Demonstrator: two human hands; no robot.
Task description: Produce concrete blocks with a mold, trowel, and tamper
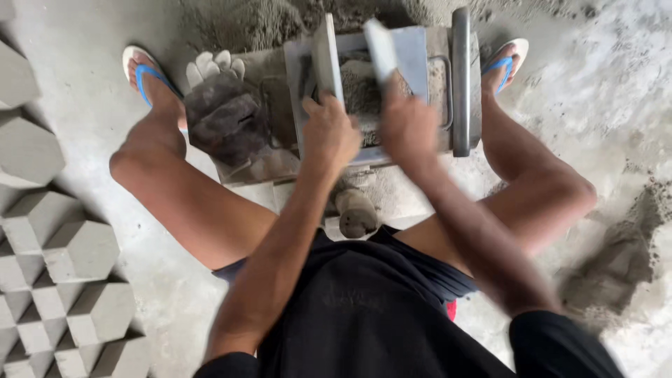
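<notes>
Squatting low in a black shirt, the person works over a metal mould (413,49) set on the floor between the knees. Nearest the body, just below both grips, a lump of grey cement mix (355,213) lies on the floor. The left hand (329,133) is clenched around the lower end of a flat grey plate (326,56) that stands upright in the mould. Just beside it, the right hand (407,126) is closed on a pale flat tool (381,49), blurred with motion, its blade tilted over the damp grey mix inside the mould. Left of the left grip, a dirty work glove (220,112) rests on a slab. Beyond both grips, feet in blue-strapped sandals (143,70) flank the mould. Far off to the left, finished hexagonal concrete blocks (77,248) stand packed together on the floor.
</notes>
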